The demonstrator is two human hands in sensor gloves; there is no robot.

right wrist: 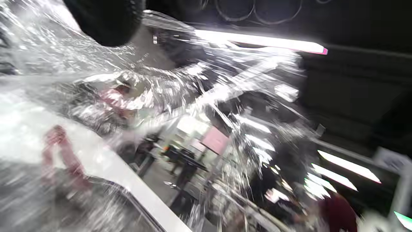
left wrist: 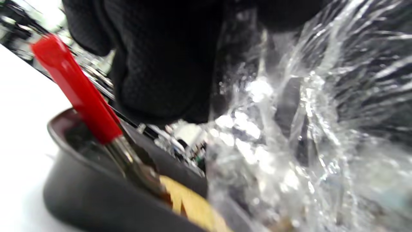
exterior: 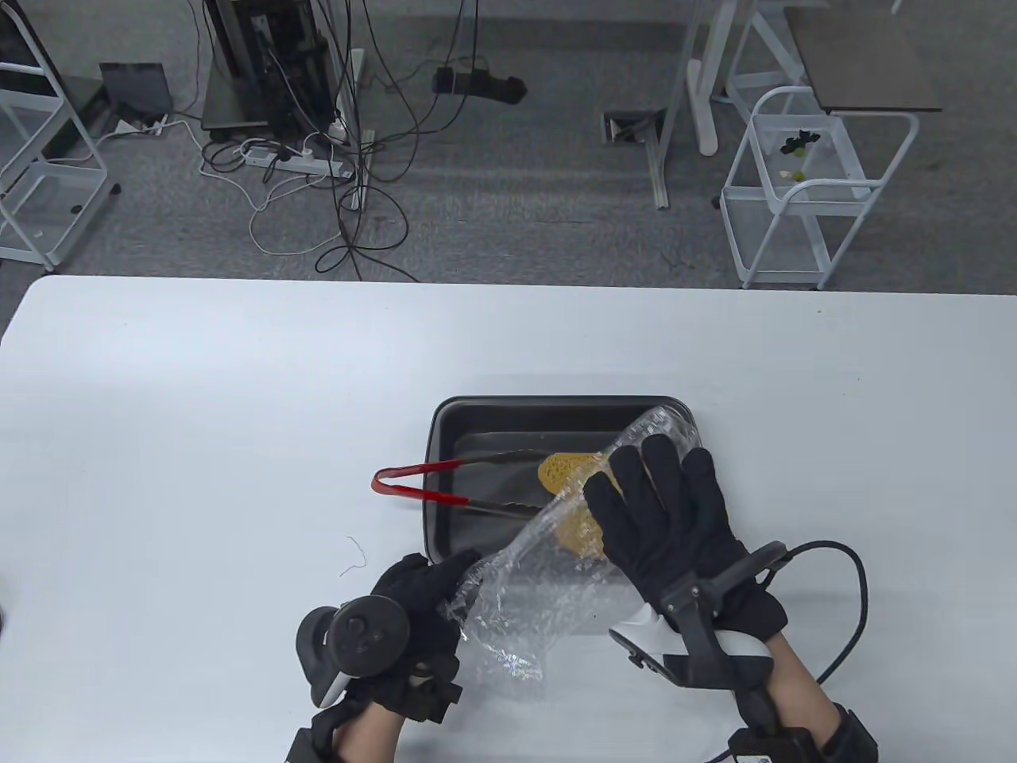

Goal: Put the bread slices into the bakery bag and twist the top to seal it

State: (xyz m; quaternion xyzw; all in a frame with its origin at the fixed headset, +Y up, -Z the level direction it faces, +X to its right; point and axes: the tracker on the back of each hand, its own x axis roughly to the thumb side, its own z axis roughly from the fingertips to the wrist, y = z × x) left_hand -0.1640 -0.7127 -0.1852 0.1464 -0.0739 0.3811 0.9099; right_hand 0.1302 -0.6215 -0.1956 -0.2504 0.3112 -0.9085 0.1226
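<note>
Bread (exterior: 566, 470) lies in the dark tray (exterior: 445, 421) on the white desk (exterior: 199, 413), partly covered by the clear bag (exterior: 516, 612), which stretches from the tray's far right corner toward the near edge. The left hand (exterior: 413, 596) pinches the bag's crumpled near end. The right hand (exterior: 675, 524) rests flat on the bag over the bread, fingers straight and spread. Red-handled tongs (exterior: 429, 485) lie across the tray's left rim, tips beside the bread.

Table view: sharp, even bright light, soft shadows on the bench (exterior: 199, 413). Both wrist views motion-blurred; glare streaks off the bakery bag (right wrist: 199, 96), right wrist view worst.
</note>
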